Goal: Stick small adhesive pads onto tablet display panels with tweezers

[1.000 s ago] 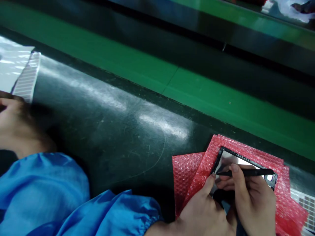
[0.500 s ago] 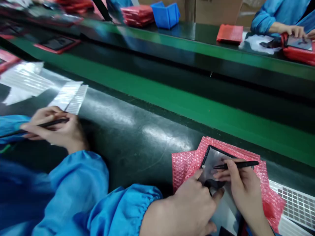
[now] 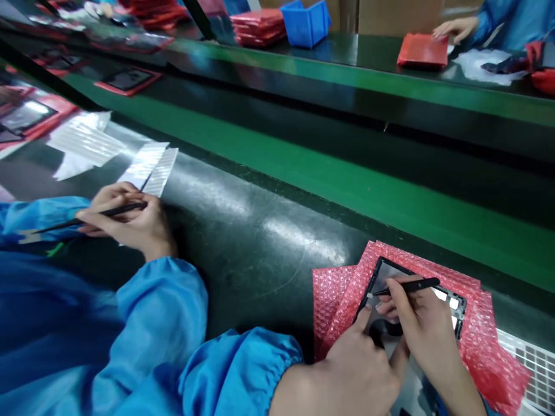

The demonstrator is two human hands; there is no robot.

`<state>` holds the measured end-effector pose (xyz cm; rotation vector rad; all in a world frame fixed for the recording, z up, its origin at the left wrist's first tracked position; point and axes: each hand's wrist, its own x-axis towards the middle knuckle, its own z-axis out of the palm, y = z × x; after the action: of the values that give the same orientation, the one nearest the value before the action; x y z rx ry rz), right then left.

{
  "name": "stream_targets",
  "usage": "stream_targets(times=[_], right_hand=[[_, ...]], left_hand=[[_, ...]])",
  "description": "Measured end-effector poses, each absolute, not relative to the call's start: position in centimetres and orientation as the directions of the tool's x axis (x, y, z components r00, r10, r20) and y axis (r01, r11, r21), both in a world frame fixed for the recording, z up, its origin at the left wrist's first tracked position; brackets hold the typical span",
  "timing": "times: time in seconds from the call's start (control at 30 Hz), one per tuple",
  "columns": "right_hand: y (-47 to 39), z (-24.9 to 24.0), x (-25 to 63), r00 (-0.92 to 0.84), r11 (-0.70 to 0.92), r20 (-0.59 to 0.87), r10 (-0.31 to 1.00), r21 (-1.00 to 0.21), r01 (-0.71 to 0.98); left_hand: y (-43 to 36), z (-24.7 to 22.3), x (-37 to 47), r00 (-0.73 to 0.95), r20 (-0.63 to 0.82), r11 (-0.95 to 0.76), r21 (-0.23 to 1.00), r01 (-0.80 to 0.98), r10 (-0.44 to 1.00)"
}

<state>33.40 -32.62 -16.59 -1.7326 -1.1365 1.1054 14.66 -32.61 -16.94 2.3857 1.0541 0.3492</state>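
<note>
A tablet-like panel with a black frame (image 3: pixel 387 274) lies on pink bubble-wrap sheets (image 3: pixel 333 294). My right hand (image 3: pixel 427 326) pinches black tweezers (image 3: pixel 418 285), whose tip points at a small white piece (image 3: pixel 370 295) on the panel's left edge. Whether the tip touches that piece I cannot tell. My left hand (image 3: pixel 362 372) rests on the panel's lower left side, index finger stretched to the edge just below the white piece and thumb apart. A dark strip on the panel runs between my hands, partly hidden by them.
Close on the left, a co-worker's hands (image 3: pixel 130 216) hold another pair of tweezers near white label strips (image 3: pixel 145 164). A white grid sheet (image 3: pixel 537 361) lies at the lower right. Across the green-edged line stand a blue bin (image 3: pixel 306 24) and red packages (image 3: pixel 422 51) under another person's hand.
The view has swung slightly left. My right hand has brought the tweezers' tip left to the white piece. Across the line, a person's hand has moved onto the red package.
</note>
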Motion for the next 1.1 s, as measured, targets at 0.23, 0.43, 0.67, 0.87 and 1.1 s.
stream_targets(times=[0.23,0.43,0.67,0.87,1.1], right_hand=[[-33.2,-16.3,33.2,0.311,-0.400,-0.327,0.892,-0.893,0.209],[-33.6,-15.2,32.5,0.452,-0.415,-0.306,0.838,-0.895,0.163],[-33.8,-15.8,32.7,0.446,-0.436,-0.275,0.852,-0.844,0.312],[-34.2,-16.0,32.8,0.463,-0.447,-0.292,0.837,-0.853,0.270],[-34.1,-15.9,32.5,0.455,-0.442,-0.284,0.844,-0.848,0.291]], left_hand=[[-30.9,-18.2,11.2,0.690,-0.086,-0.526,0.581,0.621,0.719],[-29.4,-18.3,9.8,0.699,-0.127,-0.512,0.591,0.623,0.704],[-20.8,-14.9,1.5,0.679,-0.100,-0.506,0.591,0.628,0.727],[-9.0,-13.6,-8.4,0.615,0.172,-0.566,0.630,0.532,0.770],[-8.7,-17.3,-9.9,0.507,0.436,-0.668,0.453,0.591,0.744]])
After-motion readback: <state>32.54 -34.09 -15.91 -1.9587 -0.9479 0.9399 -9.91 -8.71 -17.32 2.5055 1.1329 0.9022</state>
